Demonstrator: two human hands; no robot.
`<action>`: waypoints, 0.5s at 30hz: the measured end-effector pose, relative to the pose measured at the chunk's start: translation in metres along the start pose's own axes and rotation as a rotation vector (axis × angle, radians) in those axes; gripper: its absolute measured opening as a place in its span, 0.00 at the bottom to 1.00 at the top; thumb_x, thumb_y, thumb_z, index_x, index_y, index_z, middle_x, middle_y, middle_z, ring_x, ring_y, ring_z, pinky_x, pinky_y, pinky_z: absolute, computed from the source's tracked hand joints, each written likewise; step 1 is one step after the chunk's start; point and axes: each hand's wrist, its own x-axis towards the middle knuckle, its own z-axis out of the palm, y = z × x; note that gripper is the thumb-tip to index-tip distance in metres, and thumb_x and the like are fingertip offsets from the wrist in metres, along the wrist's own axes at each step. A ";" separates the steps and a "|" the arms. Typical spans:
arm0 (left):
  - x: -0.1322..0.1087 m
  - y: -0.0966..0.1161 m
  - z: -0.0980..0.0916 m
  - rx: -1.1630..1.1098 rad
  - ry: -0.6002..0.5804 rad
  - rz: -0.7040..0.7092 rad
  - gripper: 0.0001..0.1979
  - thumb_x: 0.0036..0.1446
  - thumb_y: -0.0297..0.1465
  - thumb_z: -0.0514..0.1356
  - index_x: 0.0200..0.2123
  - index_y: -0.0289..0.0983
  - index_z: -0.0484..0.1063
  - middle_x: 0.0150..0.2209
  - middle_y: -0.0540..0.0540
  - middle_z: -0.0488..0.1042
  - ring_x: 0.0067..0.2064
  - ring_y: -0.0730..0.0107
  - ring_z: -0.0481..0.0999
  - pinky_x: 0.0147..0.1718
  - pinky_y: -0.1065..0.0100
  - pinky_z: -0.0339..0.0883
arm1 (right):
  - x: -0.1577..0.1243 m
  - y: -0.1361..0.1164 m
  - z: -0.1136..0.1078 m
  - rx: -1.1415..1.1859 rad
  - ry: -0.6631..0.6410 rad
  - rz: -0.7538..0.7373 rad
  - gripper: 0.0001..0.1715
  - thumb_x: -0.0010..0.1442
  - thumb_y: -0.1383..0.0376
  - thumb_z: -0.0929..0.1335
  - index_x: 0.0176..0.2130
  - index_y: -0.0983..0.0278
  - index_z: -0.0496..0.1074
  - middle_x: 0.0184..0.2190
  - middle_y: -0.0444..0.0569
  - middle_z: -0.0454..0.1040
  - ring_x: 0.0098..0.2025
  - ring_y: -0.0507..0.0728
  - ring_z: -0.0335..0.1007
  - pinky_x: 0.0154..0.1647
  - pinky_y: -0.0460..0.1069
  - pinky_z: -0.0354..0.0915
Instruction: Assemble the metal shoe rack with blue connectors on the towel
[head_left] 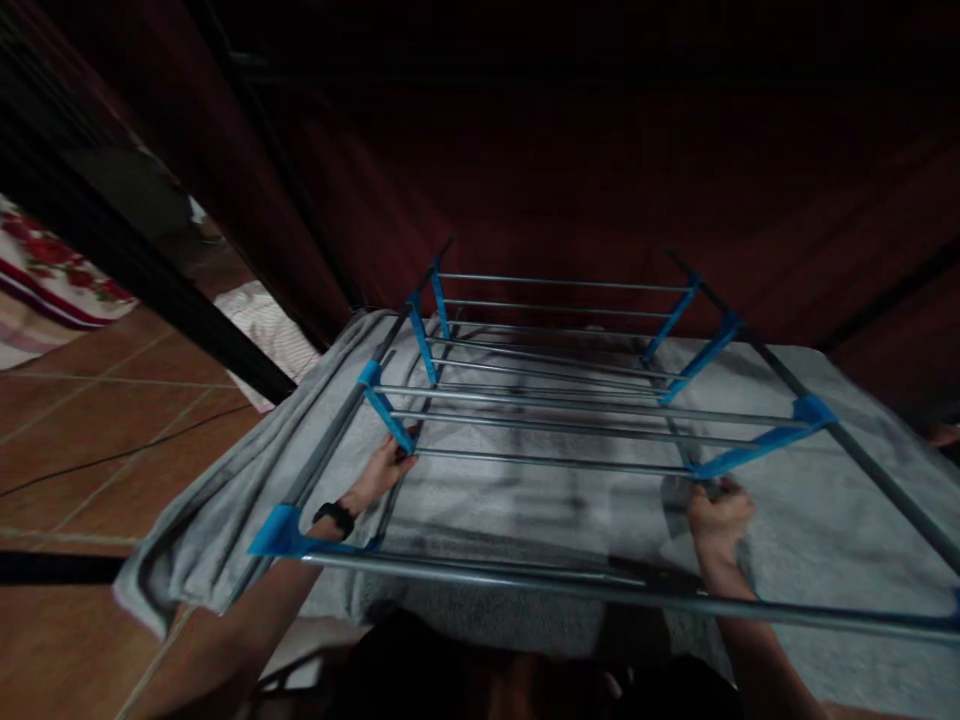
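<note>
A shoe rack of thin metal tubes with blue plastic connectors lies across a grey blanket in front of me. My left hand, with a black band on its wrist, reaches inside the frame. Its fingers close on the lower end of a left blue connector, where a tube meets it. On the other side, my right hand is curled at the lower end of the matching right connector. Its fingertips are partly hidden. The nearest long tube passes above both forearms.
The grey blanket spreads under the rack. Behind it hangs a dark red curtain. A dark post slants at the left, by a striped cloth. A thin cable crosses the tiled floor.
</note>
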 end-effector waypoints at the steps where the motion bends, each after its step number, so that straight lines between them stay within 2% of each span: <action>1: -0.001 -0.002 0.001 -0.009 0.007 0.005 0.20 0.52 0.40 0.62 0.48 0.41 0.76 0.52 0.38 0.74 0.48 0.56 0.77 0.49 0.60 0.74 | -0.004 -0.006 -0.001 -0.045 0.032 -0.012 0.29 0.56 0.56 0.64 0.52 0.70 0.70 0.43 0.70 0.72 0.50 0.76 0.68 0.48 0.67 0.65; 3: -0.002 -0.007 0.003 -0.013 0.027 0.021 0.21 0.52 0.37 0.62 0.49 0.39 0.75 0.50 0.38 0.73 0.46 0.57 0.76 0.48 0.59 0.74 | -0.017 -0.027 -0.001 -0.047 -0.021 -0.143 0.27 0.57 0.58 0.63 0.52 0.68 0.71 0.45 0.69 0.72 0.53 0.76 0.67 0.52 0.68 0.64; 6: -0.002 -0.015 0.006 -0.016 0.043 0.048 0.23 0.51 0.35 0.62 0.51 0.36 0.74 0.49 0.38 0.73 0.46 0.57 0.75 0.49 0.56 0.73 | -0.048 -0.075 0.010 0.107 -0.344 -0.492 0.22 0.59 0.63 0.60 0.50 0.63 0.72 0.46 0.61 0.75 0.53 0.69 0.69 0.54 0.64 0.65; 10: -0.001 -0.019 0.007 -0.014 0.041 0.071 0.23 0.52 0.33 0.62 0.52 0.36 0.73 0.49 0.39 0.72 0.47 0.58 0.74 0.50 0.55 0.72 | -0.096 -0.145 0.031 0.108 -0.684 -0.798 0.24 0.65 0.68 0.59 0.57 0.60 0.71 0.57 0.55 0.73 0.56 0.64 0.67 0.57 0.60 0.62; 12: -0.001 -0.020 0.007 -0.004 0.042 0.069 0.22 0.52 0.33 0.61 0.52 0.36 0.73 0.49 0.40 0.72 0.48 0.58 0.73 0.51 0.56 0.72 | -0.114 -0.174 0.041 0.039 -0.760 -0.877 0.25 0.67 0.68 0.60 0.60 0.59 0.70 0.59 0.55 0.72 0.57 0.64 0.65 0.57 0.59 0.61; 15: -0.003 -0.021 0.009 0.010 0.049 0.068 0.21 0.52 0.32 0.61 0.51 0.36 0.74 0.48 0.41 0.73 0.47 0.59 0.73 0.51 0.56 0.71 | -0.129 -0.205 0.057 -0.058 -0.785 -0.938 0.24 0.68 0.69 0.61 0.61 0.61 0.69 0.58 0.57 0.72 0.56 0.64 0.65 0.57 0.58 0.59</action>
